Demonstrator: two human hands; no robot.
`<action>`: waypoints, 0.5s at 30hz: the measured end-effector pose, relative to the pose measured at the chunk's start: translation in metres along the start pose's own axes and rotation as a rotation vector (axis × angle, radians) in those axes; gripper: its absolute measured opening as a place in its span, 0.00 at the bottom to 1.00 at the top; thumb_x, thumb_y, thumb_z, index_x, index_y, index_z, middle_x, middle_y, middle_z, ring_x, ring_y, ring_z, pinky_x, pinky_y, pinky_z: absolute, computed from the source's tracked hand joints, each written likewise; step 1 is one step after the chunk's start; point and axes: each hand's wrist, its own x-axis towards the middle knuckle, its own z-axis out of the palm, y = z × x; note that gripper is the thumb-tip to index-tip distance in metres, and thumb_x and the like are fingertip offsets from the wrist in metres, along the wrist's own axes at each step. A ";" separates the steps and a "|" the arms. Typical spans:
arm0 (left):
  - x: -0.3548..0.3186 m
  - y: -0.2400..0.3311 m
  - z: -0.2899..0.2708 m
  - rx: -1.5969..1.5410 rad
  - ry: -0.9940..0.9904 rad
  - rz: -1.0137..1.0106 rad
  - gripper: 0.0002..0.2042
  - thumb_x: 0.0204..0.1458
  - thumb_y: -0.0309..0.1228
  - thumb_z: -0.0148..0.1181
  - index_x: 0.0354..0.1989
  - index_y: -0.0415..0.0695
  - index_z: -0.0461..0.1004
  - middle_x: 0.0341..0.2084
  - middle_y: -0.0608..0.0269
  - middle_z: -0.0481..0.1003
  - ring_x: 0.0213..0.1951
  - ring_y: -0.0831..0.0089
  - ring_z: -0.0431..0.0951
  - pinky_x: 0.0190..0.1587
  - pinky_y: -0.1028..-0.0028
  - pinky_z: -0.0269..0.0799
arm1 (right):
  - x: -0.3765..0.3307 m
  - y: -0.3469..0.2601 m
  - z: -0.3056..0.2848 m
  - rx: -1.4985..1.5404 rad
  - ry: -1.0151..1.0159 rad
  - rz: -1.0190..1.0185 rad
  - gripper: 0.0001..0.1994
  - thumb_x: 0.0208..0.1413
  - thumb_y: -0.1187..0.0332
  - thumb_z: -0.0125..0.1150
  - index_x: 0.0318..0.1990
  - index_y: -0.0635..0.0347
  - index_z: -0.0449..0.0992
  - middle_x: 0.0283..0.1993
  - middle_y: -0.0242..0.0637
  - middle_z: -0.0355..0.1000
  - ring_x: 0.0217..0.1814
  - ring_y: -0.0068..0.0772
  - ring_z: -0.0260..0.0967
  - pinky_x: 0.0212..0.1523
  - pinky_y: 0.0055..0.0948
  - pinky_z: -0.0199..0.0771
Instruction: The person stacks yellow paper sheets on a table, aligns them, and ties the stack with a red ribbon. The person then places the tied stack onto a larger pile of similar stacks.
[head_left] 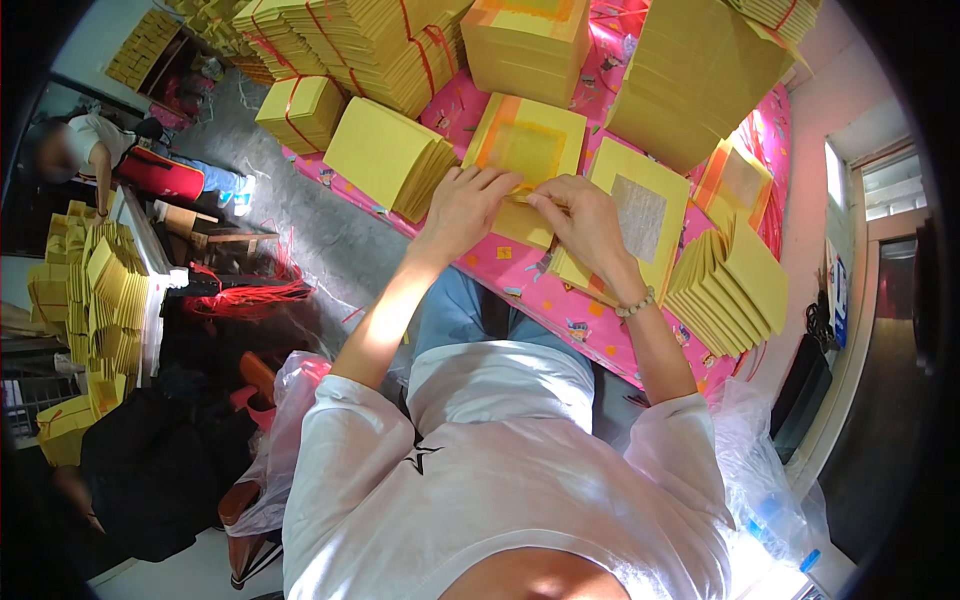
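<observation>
1. Yellow rectangular paper stack with orange-bordered panel (528, 153): on the pink print-covered desk (525, 274), by its near edge, long axis running away from that edge.
2. Hands: both at the stack's near half, equally close. Right hand (588, 222) pinches a narrow paper edge; left hand (464, 212) has fingers bent, thumb hidden, grip cannot be told.
3. Fanned yellow paper stack (385, 150) close left, yellow stack with grey panel (642, 210) close right: side room narrow.
</observation>
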 end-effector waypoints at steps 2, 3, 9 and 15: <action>0.003 0.000 0.002 0.007 -0.017 -0.029 0.14 0.43 0.25 0.59 0.41 0.45 0.74 0.35 0.61 0.75 0.39 0.63 0.73 0.39 0.67 0.66 | -0.002 -0.001 -0.003 0.002 0.117 -0.034 0.14 0.51 0.61 0.62 0.41 0.62 0.75 0.41 0.44 0.71 0.45 0.44 0.68 0.45 0.35 0.69; 0.004 0.003 -0.002 -0.016 0.006 -0.045 0.13 0.44 0.23 0.58 0.41 0.45 0.74 0.34 0.61 0.76 0.38 0.62 0.73 0.38 0.67 0.67 | -0.003 -0.004 -0.004 -0.001 0.223 -0.056 0.17 0.50 0.61 0.63 0.45 0.62 0.73 0.46 0.45 0.69 0.48 0.43 0.67 0.48 0.35 0.69; 0.005 0.025 -0.026 -0.535 0.177 -0.368 0.12 0.51 0.21 0.54 0.45 0.41 0.73 0.36 0.58 0.76 0.39 0.63 0.76 0.41 0.69 0.69 | -0.010 0.005 0.000 0.620 0.371 0.219 0.38 0.49 0.64 0.68 0.63 0.66 0.51 0.62 0.51 0.54 0.64 0.43 0.56 0.60 0.40 0.61; 0.000 0.052 -0.057 -1.431 0.147 -0.481 0.18 0.56 0.25 0.54 0.55 0.36 0.66 0.47 0.62 0.73 0.49 0.75 0.72 0.51 0.76 0.65 | -0.011 0.001 -0.007 1.049 0.157 0.114 0.45 0.47 0.62 0.69 0.65 0.68 0.45 0.64 0.49 0.54 0.67 0.41 0.52 0.64 0.37 0.55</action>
